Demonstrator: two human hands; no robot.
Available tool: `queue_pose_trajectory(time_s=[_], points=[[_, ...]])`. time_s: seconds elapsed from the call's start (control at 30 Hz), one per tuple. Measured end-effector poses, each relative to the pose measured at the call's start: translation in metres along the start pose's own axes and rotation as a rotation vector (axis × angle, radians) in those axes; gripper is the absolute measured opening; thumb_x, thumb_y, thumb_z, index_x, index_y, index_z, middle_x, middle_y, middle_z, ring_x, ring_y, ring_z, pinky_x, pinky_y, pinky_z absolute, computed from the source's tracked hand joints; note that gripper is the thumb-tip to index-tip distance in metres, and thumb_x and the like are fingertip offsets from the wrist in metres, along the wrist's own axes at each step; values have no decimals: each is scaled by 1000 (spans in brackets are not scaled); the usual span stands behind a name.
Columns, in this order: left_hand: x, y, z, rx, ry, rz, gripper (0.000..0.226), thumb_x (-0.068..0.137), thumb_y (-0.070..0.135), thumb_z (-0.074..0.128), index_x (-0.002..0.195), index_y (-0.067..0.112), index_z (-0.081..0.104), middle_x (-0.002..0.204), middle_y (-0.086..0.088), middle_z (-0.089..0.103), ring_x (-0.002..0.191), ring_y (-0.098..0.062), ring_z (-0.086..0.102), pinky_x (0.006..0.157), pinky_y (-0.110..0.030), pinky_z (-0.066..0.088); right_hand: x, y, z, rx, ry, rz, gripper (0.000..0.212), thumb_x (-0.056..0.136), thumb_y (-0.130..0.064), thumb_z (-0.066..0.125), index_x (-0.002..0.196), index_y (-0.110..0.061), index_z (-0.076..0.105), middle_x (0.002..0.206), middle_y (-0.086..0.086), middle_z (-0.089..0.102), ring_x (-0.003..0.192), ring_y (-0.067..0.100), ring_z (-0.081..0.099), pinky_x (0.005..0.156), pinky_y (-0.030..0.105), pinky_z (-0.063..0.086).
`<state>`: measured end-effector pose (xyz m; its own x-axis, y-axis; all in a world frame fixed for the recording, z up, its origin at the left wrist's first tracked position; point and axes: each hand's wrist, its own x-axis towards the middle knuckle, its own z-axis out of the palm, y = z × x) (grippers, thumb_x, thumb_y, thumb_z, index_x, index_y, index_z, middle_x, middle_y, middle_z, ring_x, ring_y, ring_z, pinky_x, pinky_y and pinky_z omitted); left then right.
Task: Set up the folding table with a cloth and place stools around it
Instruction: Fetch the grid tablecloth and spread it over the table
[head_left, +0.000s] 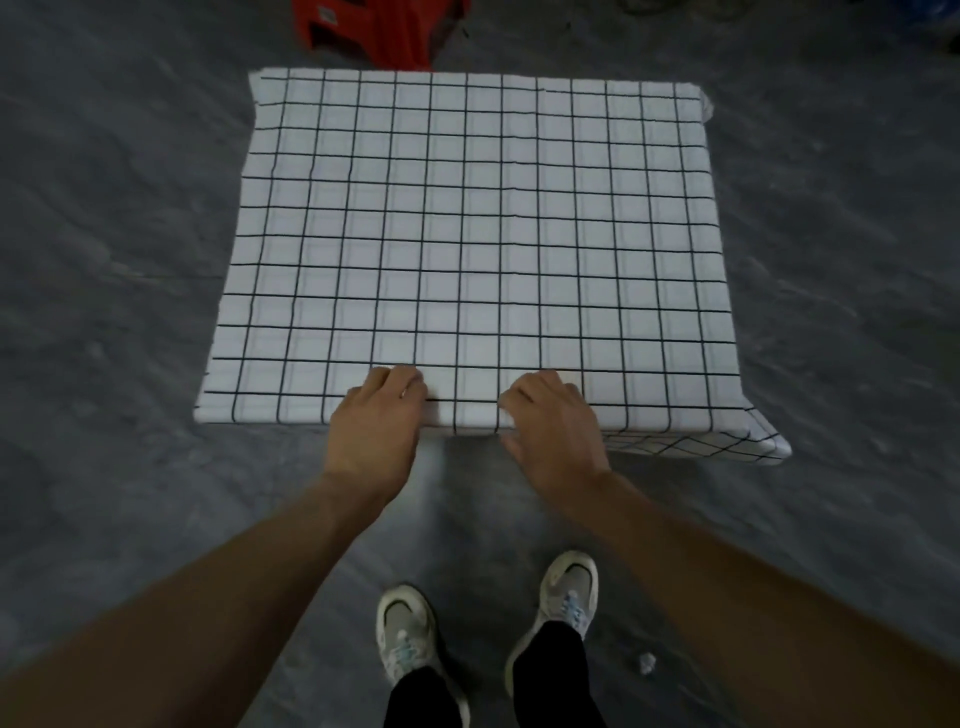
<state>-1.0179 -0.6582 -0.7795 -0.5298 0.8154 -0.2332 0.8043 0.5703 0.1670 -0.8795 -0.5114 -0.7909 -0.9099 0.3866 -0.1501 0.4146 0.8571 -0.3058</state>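
A white cloth with a black grid (467, 234) covers the whole folding table; the table itself is hidden under it. The cloth hangs over the near right corner (748, 441). My left hand (382, 415) and my right hand (553, 421) rest side by side at the near edge of the cloth, fingers curled down onto the fabric at the table's rim. Whether they pinch the cloth or only press it I cannot tell. A stack of red plastic stools (374, 31) stands on the floor just beyond the far edge.
Grey concrete floor surrounds the table on all sides. My two feet in light sneakers (488, 629) stand just short of the near edge. A small crumpled white scrap (647, 662) lies on the floor to the right of my feet.
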Motion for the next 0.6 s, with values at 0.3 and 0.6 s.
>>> queue_pose_trajectory(time_s=[0.3,0.6], points=[[-5,-30,7,103,19,100,28,71,0,73,97,7,66,104,-4,62,88,-28,55,65,-38,46,7,-22,11,-86,70,-65,30,56,14,74,64,-10,58,66,4,52,63,20,47,60,31,35],[-7,-33,9,104,35,177,38,71,0,70,108,2,65,113,-9,60,94,-30,56,72,-41,49,7,-21,15,-109,75,-63,28,62,14,73,69,-10,58,70,5,51,64,20,47,60,34,40]])
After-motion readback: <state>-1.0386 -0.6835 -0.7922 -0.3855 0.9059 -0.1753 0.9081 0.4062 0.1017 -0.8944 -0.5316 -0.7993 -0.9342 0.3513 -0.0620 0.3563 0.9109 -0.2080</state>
